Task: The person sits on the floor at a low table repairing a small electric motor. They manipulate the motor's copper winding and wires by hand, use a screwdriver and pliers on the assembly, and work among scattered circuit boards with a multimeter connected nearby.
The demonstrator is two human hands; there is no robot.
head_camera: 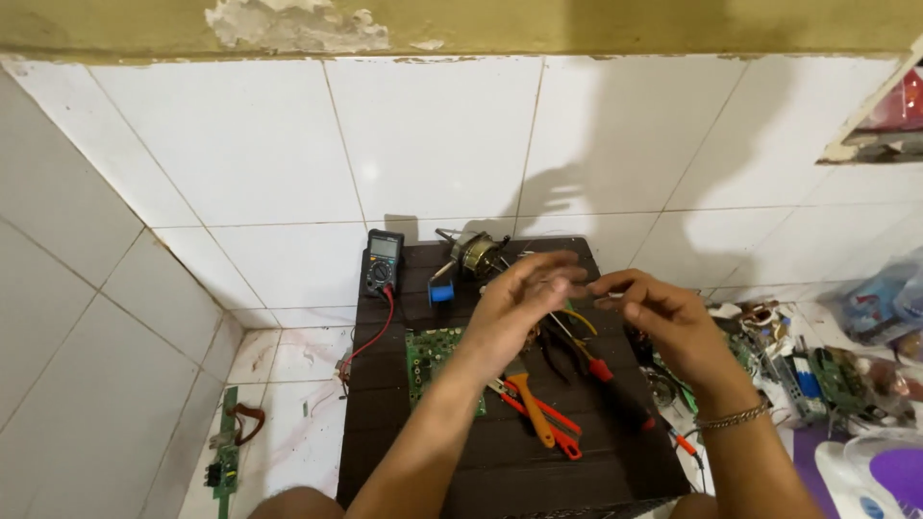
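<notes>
Thin yellow wire [580,318] is held between both hands above the middle of the dark wooden surface [500,461]. Left hand [514,303] has its grip pinched on it; right hand [663,322] likewise. Judgement: keep the pinch close and steady, clear of the green circuit board [430,360], orange-handled pliers [534,408] and black multimeter [384,261] at the far left corner.

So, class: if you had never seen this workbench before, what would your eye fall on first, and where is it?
First, the two raised hands at the centre: the left hand and right hand meet fingertip to fingertip over a dark wooden board. Below them lie orange-handled pliers beside a green circuit board. At the board's far left corner, a multimeter leans against the white tiled wall.
</notes>
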